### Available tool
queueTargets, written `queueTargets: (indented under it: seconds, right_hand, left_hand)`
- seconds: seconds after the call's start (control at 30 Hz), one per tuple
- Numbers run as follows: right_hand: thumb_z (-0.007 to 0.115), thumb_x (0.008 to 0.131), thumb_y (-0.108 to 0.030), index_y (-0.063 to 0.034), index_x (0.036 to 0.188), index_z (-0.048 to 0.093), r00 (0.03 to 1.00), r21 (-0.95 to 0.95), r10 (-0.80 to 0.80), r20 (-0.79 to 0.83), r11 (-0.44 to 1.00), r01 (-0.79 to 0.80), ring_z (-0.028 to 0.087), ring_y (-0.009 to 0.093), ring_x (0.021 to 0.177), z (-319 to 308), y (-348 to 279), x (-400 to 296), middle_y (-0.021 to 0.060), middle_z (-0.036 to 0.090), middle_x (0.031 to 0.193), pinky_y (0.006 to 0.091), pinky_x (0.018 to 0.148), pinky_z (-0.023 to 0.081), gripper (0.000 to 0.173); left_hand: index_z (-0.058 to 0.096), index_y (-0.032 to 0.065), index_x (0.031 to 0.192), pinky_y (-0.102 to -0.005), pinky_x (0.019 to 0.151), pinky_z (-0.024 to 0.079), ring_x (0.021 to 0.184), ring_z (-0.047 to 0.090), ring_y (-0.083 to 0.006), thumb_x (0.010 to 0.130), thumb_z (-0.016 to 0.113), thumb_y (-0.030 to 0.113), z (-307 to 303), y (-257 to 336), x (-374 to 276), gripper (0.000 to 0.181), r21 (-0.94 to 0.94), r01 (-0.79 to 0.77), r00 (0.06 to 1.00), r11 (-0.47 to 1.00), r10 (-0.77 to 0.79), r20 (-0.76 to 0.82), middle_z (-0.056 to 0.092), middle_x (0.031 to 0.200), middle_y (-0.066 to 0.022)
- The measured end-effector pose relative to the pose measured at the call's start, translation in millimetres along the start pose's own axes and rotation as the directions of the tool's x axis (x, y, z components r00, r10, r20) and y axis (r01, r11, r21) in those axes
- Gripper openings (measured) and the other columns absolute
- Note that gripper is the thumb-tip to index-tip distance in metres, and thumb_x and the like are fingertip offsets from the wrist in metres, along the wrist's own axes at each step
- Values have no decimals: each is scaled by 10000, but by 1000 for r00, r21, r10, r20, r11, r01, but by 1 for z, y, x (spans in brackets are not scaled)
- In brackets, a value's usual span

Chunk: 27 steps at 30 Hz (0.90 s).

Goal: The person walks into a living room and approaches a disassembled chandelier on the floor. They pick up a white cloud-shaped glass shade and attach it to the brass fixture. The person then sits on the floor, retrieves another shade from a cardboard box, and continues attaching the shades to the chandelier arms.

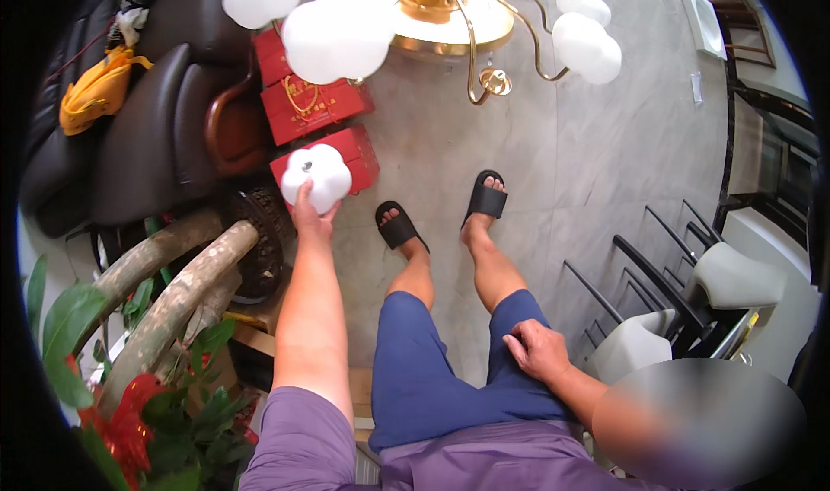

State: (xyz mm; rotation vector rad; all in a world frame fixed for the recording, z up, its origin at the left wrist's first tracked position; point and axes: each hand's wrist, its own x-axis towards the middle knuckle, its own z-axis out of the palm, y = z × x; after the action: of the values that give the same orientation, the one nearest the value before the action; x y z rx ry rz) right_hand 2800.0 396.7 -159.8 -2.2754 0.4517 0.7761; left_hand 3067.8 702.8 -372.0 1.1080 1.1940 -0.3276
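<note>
My left hand [314, 215] grips a white cloud-shaped lampshade [327, 173] that has a small round hole in its top side. Behind the shade, lower down, are red gift boxes [321, 107] bearing gold writing. A brass chandelier [433, 1] spreads its curved arms across the top of the view. Several of those arms carry white cloud-shaped shades [338, 34]. One arm ends in a bare lamp socket [495, 81] without a shade. My right hand [539, 349] rests against the blue shorts at my thigh, its fingers curled and nothing visible in it.
Dark leather sofa seats [139, 134] stand at left, with a yellow bag [97, 92] on them. A potted tree [175, 296] with thick trunks leans in at lower left. Chairs [632, 345] with black legs lie at right. My feet in black slippers [487, 196] are on grey tile.
</note>
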Motion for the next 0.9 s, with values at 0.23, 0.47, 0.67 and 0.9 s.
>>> queueTargets:
  seconds: [0.23,0.47,0.67,0.9]
  right_hand:
    - [705,749,-153,-81,807,583,994,24,-92,-64,995,93,575,240,544,-7,7,16,63,583,689,332,487,462,153]
    - [641,798,-123,-60,887,577,991,65,-58,-119,996,66,566,253,580,-6,6,21,91,549,721,341,531,464,126]
    - [513,898,-103,-33,955,574,958,587,285,-10,778,-225,602,204,712,13,7,51,93,606,822,294,652,478,109]
    - [540,896,-120,-27,971,626,985,686,-7,-171,717,124,603,169,827,0,-49,102,73,634,855,279,743,481,147]
  left_hand:
    - [383,93,1314,-597,981,378,1212,412,-382,819,614,231,-10,-1,30,563,-383,-117,989,916,144,41,433,1318,-145]
    - [319,13,1336,-567,1027,339,1260,359,-379,900,526,216,-20,-15,31,523,-300,27,993,953,-60,-99,362,1350,-201]
    - [322,11,1360,-417,885,431,1099,460,-266,887,566,181,-6,-27,-37,558,230,63,998,971,-56,-34,445,1248,-157]
    - [224,59,1438,-298,892,455,1022,562,-166,830,599,-1,33,-60,-221,717,536,3,559,844,-446,699,528,1191,-93]
